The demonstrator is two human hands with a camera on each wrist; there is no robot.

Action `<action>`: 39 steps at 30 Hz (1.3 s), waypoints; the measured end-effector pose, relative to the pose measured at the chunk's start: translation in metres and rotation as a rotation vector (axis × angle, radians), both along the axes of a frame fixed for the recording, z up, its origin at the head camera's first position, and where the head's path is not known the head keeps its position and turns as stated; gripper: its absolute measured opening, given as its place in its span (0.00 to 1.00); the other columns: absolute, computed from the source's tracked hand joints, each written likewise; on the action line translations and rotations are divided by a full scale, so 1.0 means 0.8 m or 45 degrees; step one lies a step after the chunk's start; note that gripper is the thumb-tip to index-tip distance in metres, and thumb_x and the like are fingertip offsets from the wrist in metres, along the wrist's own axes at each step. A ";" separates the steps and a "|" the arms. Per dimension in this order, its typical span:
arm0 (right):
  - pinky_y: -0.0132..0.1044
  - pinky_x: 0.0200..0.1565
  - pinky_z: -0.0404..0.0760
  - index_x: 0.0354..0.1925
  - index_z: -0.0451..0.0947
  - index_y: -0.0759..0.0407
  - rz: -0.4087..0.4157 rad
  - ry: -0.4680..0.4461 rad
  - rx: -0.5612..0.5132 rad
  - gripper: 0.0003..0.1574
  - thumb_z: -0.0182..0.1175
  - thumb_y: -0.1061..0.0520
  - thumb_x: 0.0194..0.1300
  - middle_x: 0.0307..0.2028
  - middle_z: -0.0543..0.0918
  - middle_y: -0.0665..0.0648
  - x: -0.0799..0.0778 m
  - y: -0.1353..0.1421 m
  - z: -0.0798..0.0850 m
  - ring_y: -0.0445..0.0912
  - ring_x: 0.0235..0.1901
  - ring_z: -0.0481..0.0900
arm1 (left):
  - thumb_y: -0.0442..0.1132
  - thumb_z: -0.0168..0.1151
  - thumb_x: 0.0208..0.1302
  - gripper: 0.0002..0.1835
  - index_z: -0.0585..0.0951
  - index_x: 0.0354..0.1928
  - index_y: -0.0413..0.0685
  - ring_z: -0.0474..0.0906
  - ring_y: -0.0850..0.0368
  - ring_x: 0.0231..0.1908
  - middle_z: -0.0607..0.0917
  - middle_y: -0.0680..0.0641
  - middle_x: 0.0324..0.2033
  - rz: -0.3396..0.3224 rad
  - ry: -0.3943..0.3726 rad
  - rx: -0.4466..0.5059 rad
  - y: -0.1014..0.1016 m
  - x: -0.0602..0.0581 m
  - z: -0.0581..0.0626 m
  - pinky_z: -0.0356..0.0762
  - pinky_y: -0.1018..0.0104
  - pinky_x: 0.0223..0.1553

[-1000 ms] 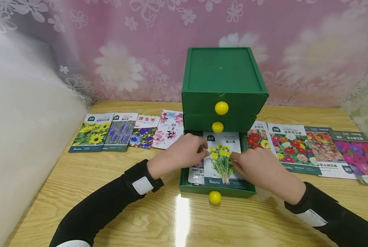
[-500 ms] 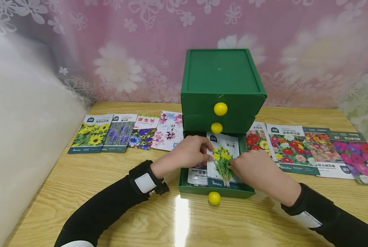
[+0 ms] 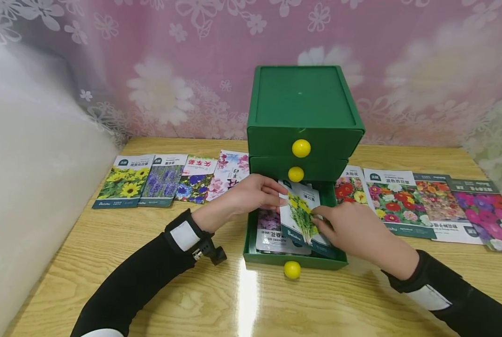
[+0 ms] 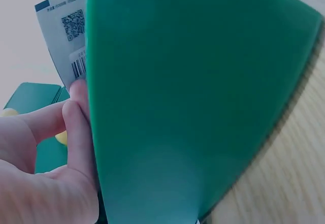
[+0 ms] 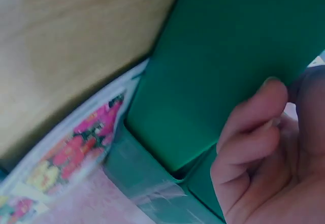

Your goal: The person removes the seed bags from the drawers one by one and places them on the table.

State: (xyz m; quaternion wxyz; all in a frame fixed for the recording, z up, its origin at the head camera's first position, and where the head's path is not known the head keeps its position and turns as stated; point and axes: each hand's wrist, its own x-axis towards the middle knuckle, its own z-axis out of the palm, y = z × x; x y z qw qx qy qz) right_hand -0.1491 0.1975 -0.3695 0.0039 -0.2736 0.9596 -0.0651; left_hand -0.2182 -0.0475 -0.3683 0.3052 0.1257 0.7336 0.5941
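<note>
A seed packet (image 3: 300,216) with yellow flowers on green stems is tilted up over the pulled-out bottom drawer (image 3: 255,258). My left hand (image 3: 252,193) pinches its left edge; in the left wrist view, thumb and fingers meet on the packet's back (image 4: 63,38), which shows a QR code and barcode. At its right edge my right hand (image 3: 356,229) grips it between thumb and index finger, while the other fingers (image 5: 251,150) curl beside the drawer's side in the right wrist view. Beneath lies another seed packet (image 3: 272,238) with purple flowers, partly covered.
The green drawer cabinet (image 3: 303,98) has yellow knobs (image 3: 301,148); its upper two drawers are shut. Several overlapping seed packets (image 3: 124,182) lie left of it, and several more (image 3: 402,201) lie right. A floral curtain (image 3: 192,61) hangs behind the wooden table (image 3: 192,290).
The yellow-flower packet has lifted and tilted from lying flat in the drawer, uncovering more of the purple-flower packet. My left hand has risen slightly with it; the right hand stays at its right edge.
</note>
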 end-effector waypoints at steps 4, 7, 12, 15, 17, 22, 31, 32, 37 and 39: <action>0.34 0.18 0.63 0.46 0.87 0.55 -0.075 -0.069 -0.144 0.12 0.64 0.51 0.68 0.18 0.76 0.42 0.002 0.004 0.001 0.38 0.14 0.64 | 0.33 0.67 0.65 0.16 0.82 0.54 0.37 0.84 0.54 0.38 0.86 0.43 0.40 0.004 0.002 -0.016 -0.008 0.001 0.000 0.81 0.59 0.49; 0.35 0.19 0.62 0.44 0.88 0.53 -0.125 -0.093 -0.224 0.10 0.65 0.52 0.68 0.20 0.79 0.43 0.005 0.008 0.002 0.39 0.14 0.63 | 0.34 0.69 0.64 0.15 0.83 0.51 0.39 0.85 0.50 0.41 0.87 0.43 0.40 -0.019 0.009 -0.031 -0.014 0.004 0.000 0.81 0.59 0.50; 0.35 0.19 0.64 0.41 0.88 0.49 -0.166 -0.110 -0.362 0.06 0.68 0.54 0.65 0.23 0.79 0.42 0.011 0.015 0.005 0.39 0.17 0.65 | 0.36 0.72 0.61 0.14 0.85 0.48 0.41 0.84 0.47 0.41 0.86 0.44 0.36 -0.059 0.030 -0.077 -0.024 0.013 0.002 0.82 0.59 0.47; 0.35 0.20 0.66 0.39 0.88 0.48 -0.168 -0.177 -0.481 0.05 0.68 0.56 0.64 0.26 0.80 0.43 0.012 0.019 0.006 0.39 0.19 0.68 | 0.37 0.73 0.59 0.14 0.85 0.47 0.42 0.84 0.44 0.40 0.85 0.44 0.33 -0.068 0.055 -0.113 -0.030 0.018 0.005 0.82 0.60 0.45; 0.35 0.20 0.66 0.39 0.87 0.48 -0.178 -0.257 -0.546 0.04 0.68 0.56 0.65 0.27 0.80 0.43 0.014 0.021 0.008 0.40 0.20 0.70 | 0.37 0.73 0.60 0.13 0.85 0.46 0.42 0.83 0.41 0.40 0.86 0.44 0.32 -0.090 0.067 -0.120 -0.034 0.021 0.008 0.82 0.59 0.44; 0.36 0.23 0.72 0.44 0.85 0.53 -0.203 -0.581 -0.754 0.10 0.68 0.51 0.66 0.30 0.81 0.51 0.024 0.020 0.015 0.46 0.21 0.73 | 0.39 0.69 0.64 0.08 0.86 0.43 0.43 0.84 0.42 0.35 0.88 0.44 0.30 -0.217 0.139 -0.099 -0.049 0.028 0.016 0.82 0.54 0.44; 0.35 0.22 0.72 0.49 0.84 0.57 -0.097 -0.849 -0.903 0.17 0.70 0.53 0.63 0.30 0.81 0.54 0.058 0.003 0.020 0.46 0.18 0.73 | 0.38 0.66 0.67 0.04 0.87 0.41 0.48 0.82 0.35 0.31 0.87 0.40 0.25 -0.485 0.254 -0.066 -0.083 0.057 0.025 0.66 0.66 0.28; 0.34 0.23 0.72 0.48 0.85 0.56 -0.088 -0.856 -0.899 0.16 0.70 0.53 0.63 0.30 0.82 0.52 0.063 0.000 0.019 0.46 0.19 0.73 | 0.38 0.66 0.67 0.04 0.87 0.41 0.49 0.82 0.35 0.30 0.87 0.41 0.25 -0.506 0.268 -0.072 -0.086 0.061 0.026 0.65 0.67 0.27; 0.32 0.25 0.74 0.45 0.86 0.52 0.000 -0.903 -0.937 0.11 0.69 0.53 0.64 0.27 0.81 0.47 0.086 -0.013 0.009 0.41 0.21 0.73 | 0.40 0.63 0.70 0.06 0.86 0.44 0.49 0.74 0.53 0.20 0.86 0.51 0.24 -0.666 0.356 -0.066 -0.103 0.077 0.034 0.69 0.69 0.27; 0.31 0.24 0.74 0.44 0.87 0.52 0.060 -0.902 -0.948 0.10 0.69 0.53 0.64 0.25 0.80 0.45 0.094 -0.019 0.004 0.39 0.21 0.73 | 0.40 0.61 0.72 0.07 0.86 0.46 0.49 0.69 0.60 0.19 0.85 0.55 0.24 -0.757 0.385 -0.055 -0.109 0.081 0.037 0.71 0.69 0.28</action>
